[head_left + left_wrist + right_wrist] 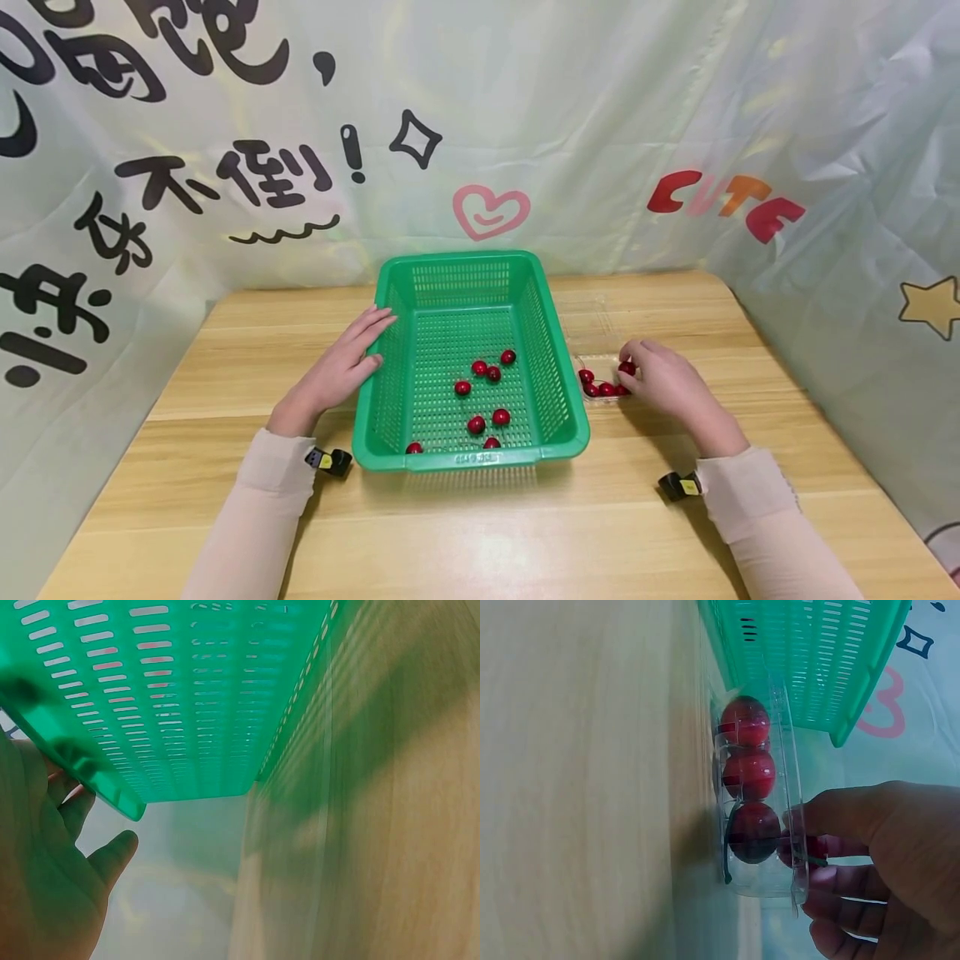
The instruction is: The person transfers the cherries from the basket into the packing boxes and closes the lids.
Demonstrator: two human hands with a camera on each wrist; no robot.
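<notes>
A green plastic basket (546,350) stands mid-table with several red cherries (501,417) scattered over its floor. My left hand (337,367) rests on its left rim, fingers fairly straight and thumb apart. To the right of the basket lies a clear plastic box (600,363) holding several cherries (750,774), some with stems. At the box's right end my right hand (667,383) pinches a cherry (627,367) between thumb and fingers. In the right wrist view that cherry is partly hidden by the fingers and the box wall.
The box's clear lid (588,321) lies folded back behind it, near the basket's right side. A printed cloth (585,125) hangs behind and beside the wooden table (465,533). Each wrist carries a small black camera (330,461).
</notes>
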